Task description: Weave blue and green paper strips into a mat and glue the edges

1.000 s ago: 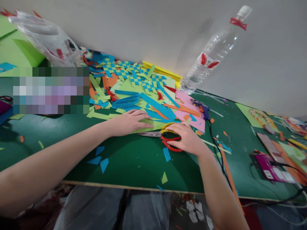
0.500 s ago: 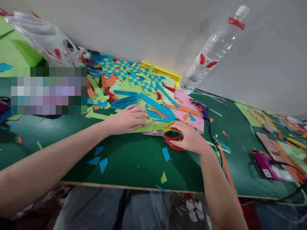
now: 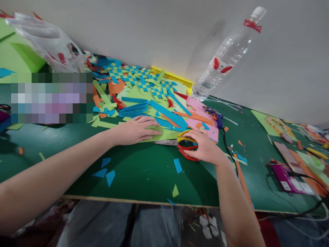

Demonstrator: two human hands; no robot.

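My right hand (image 3: pixel 205 145) has its fingers through the handles of a pair of scissors (image 3: pixel 189 148), one yellow and one red. The blades point left and look nearly closed, lying along the near edge of a light green paper sheet (image 3: pixel 168 133). My left hand (image 3: pixel 137 130) rests flat on that sheet with fingers stretched out, just left of the blade tips. Beyond the hands lie blue paper strips (image 3: pixel 135 107) and woven blue-and-green paper pieces (image 3: pixel 144 80). A pink sheet (image 3: pixel 203 116) is partly covered by orange strips.
A tall plastic bottle (image 3: pixel 226 55) stands near the wall. A plastic bag (image 3: pixel 48 44) is at the back left. To the right are a blue glue gun (image 3: pixel 219 120) with a black cable, a phone (image 3: pixel 286 154) and a purple device (image 3: pixel 285 178). Blue scraps (image 3: pixel 111 178) lie near the table edge.
The scissors and my right hand have shifted slightly right. My left hand's fingers have straightened a little on the green sheet.
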